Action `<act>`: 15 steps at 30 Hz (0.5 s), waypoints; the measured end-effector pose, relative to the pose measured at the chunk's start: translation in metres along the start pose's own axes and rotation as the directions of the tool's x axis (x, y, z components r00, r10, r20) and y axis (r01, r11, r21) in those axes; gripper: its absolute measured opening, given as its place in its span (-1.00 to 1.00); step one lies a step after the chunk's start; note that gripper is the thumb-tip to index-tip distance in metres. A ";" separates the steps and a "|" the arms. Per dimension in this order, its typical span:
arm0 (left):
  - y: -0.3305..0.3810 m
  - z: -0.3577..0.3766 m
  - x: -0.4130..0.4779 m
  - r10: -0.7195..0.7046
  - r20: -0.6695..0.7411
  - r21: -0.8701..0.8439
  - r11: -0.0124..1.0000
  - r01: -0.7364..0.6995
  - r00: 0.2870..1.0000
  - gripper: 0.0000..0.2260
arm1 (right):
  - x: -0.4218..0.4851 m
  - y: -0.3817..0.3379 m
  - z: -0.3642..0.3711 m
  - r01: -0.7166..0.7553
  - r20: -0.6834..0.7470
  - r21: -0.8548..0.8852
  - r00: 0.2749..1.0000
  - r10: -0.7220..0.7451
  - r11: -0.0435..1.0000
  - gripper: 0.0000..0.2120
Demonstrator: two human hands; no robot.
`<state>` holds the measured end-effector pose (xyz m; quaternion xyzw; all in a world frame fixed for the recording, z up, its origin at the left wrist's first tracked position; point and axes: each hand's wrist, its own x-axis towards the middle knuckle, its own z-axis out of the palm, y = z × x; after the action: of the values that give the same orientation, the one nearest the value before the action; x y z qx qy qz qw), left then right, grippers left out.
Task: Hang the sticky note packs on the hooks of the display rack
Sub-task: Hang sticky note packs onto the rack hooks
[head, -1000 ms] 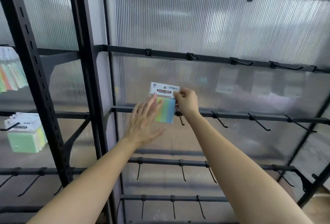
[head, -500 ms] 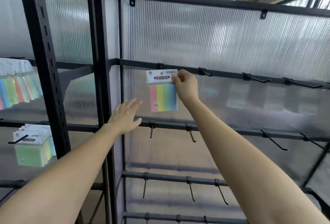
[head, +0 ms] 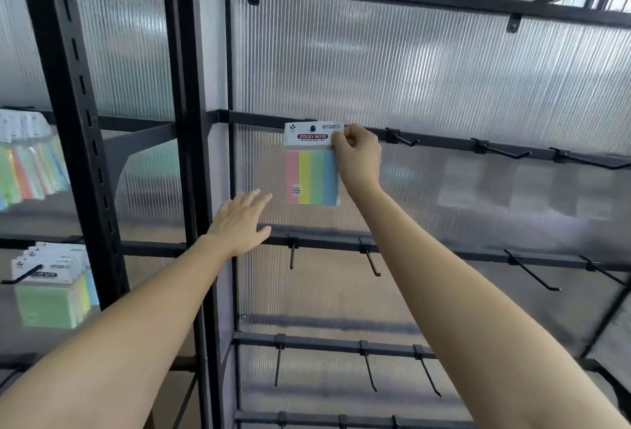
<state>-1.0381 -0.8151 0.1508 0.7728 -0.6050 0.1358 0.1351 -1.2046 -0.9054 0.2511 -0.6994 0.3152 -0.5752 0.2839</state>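
Glossy striped rectangular pack (head: 312,169)

Striped sticky note pack (head: 312,169) (upright) against top rail (head: 440,139)

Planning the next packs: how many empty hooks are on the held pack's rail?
3, right of the sticky note pack: first hook by the right hand, second hook mid-rail, third hook near the edge. More may be hidden.

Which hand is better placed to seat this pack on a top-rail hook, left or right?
Right, probably. The right hand pinches the header of the sticky note pack, whose hang hole sits level with the top rail. The left hand is open, lower and to the left, apart from the pack.
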 end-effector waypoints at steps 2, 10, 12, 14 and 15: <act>0.000 0.001 0.001 0.002 0.005 0.006 1.000 -0.002 1.000 -0.41 | 0.001 0.001 0.001 -0.001 0.008 -0.003 1.000 0.001 1.000 -0.73; -0.002 0.004 0.005 0.000 0.008 -0.018 1.000 0.000 1.000 -0.41 | 0.016 0.010 0.016 -0.101 0.013 -0.044 0.995 0.102 0.994 -0.72; -0.003 0.006 0.007 0.001 0.010 -0.023 1.000 -0.001 1.000 -0.40 | 0.020 0.015 0.023 -0.140 -0.005 -0.040 0.990 0.140 0.989 -0.72; -0.004 0.008 0.009 0.004 0.011 -0.029 1.000 -0.004 1.000 -0.40 | 0.024 0.019 0.029 -0.163 -0.032 -0.055 0.986 0.162 0.985 -0.73; -0.005 0.009 0.010 0.006 0.011 -0.032 0.999 -0.005 1.000 -0.40 | 0.028 0.021 0.031 -0.168 -0.045 -0.067 0.985 0.166 0.983 -0.74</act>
<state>-1.0306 -0.8264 0.1463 0.7697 -0.6099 0.1222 0.1438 -1.1722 -0.9387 0.2471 -0.6688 0.3984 -0.5514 0.3000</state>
